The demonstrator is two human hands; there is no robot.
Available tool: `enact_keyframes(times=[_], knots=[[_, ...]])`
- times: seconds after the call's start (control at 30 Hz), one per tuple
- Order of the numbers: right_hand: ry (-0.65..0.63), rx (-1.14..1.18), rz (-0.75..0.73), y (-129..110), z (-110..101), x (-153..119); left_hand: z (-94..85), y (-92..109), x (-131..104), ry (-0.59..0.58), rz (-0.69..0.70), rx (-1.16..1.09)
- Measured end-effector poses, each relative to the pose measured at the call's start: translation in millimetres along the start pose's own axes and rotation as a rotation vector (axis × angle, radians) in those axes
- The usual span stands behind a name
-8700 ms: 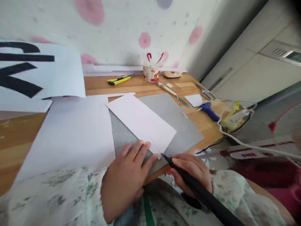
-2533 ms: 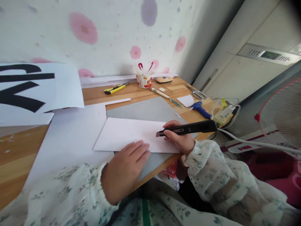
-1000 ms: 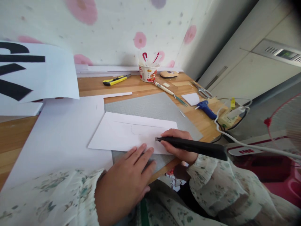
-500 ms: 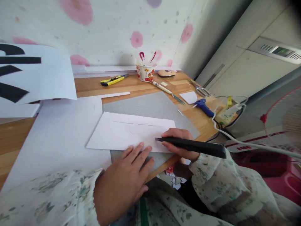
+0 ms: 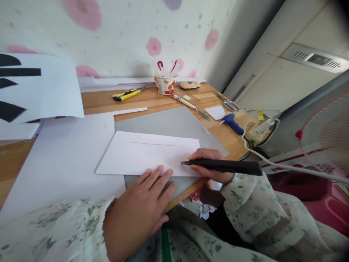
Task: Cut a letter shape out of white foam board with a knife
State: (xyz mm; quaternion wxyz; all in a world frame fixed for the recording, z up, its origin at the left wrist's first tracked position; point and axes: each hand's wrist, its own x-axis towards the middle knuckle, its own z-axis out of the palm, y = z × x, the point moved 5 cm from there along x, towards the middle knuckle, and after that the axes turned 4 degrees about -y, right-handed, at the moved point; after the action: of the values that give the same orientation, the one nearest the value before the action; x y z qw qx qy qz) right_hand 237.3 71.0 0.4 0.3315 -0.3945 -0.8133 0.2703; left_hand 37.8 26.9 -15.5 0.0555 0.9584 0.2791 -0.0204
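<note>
My right hand [image 5: 211, 165] grips a black utility knife [image 5: 229, 166], its short blade pointing left over the right part of a white foam board piece [image 5: 128, 156]. Whether the tip touches the board I cannot tell. Thin lines, one long and one curved at a corner, mark the board's surface. My left hand [image 5: 141, 207] lies flat with fingers spread, fingertips on the board's near edge. Beneath the board is a grey cutting mat [image 5: 163, 120], partly covered on the left by a large white sheet [image 5: 68, 160].
Behind the mat lie a yellow utility knife [image 5: 128, 94], a paper cup [image 5: 165, 85], a pen-like tool [image 5: 184, 101] and an eyeglass-case-shaped item [image 5: 190, 85]. To the right are scissors [image 5: 230, 104], a blue glue gun [image 5: 232, 123], a power strip [image 5: 260, 133] with cables, and a fan [image 5: 327, 134].
The whole view has shifted slightly left. Relative to the board, the knife tip has moved a little to the right; my left hand stays at the near edge.
</note>
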Motion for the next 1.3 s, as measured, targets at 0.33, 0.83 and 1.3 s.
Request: enact_keyframes(times=[0.33,0.83,1.3], knots=[[0.119,0.042,0.084,4,-9,-1,-2.3,1,-1,0.039,-0.002,0.009],[0.034,0.108,0.091,7,9,14,-3.5,2,0,0.059,0.006,0.008],[0.021,0.116,0.111,8,11,13,1.7,2,0,-0.01,-0.003,-0.003]])
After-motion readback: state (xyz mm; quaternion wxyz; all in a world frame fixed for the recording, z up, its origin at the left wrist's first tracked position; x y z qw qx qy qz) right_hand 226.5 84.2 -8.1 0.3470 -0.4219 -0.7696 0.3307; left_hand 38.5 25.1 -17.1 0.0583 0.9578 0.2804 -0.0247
